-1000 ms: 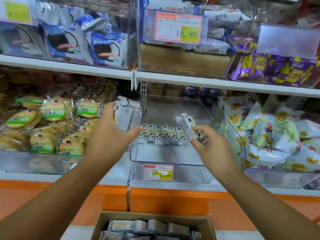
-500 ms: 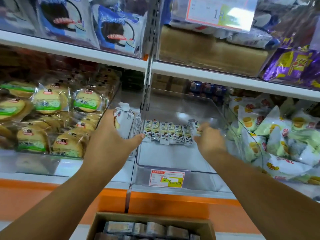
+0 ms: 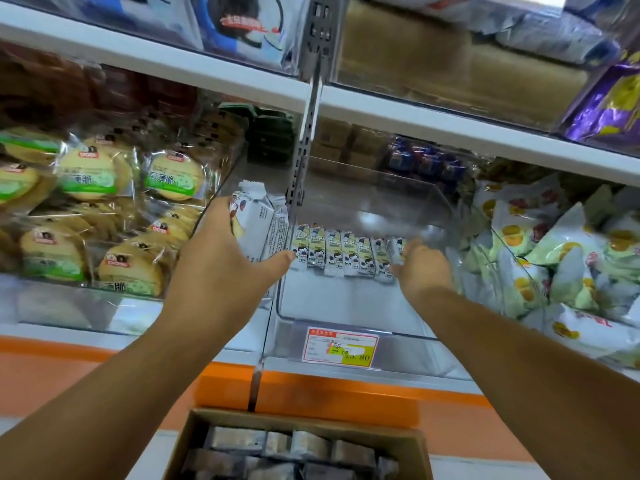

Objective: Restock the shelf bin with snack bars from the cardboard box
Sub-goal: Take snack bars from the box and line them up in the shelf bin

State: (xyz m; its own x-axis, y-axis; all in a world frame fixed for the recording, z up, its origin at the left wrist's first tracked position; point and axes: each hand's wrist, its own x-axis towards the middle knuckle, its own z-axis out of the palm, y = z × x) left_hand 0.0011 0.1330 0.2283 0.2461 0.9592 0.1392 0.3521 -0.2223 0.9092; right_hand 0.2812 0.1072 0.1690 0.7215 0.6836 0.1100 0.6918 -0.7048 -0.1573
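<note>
The left hand is closed around a few snack bars, held up by the left edge of the clear bin. The right hand is inside the bin, fingers bent on the last bar of a short row. This looks like the filling step. Next, more bars should go beside the row. The box waits below, full of bars.

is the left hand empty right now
No, the left hand grips a bunch of white-wrapped snack bars beside the clear shelf bin.
</note>
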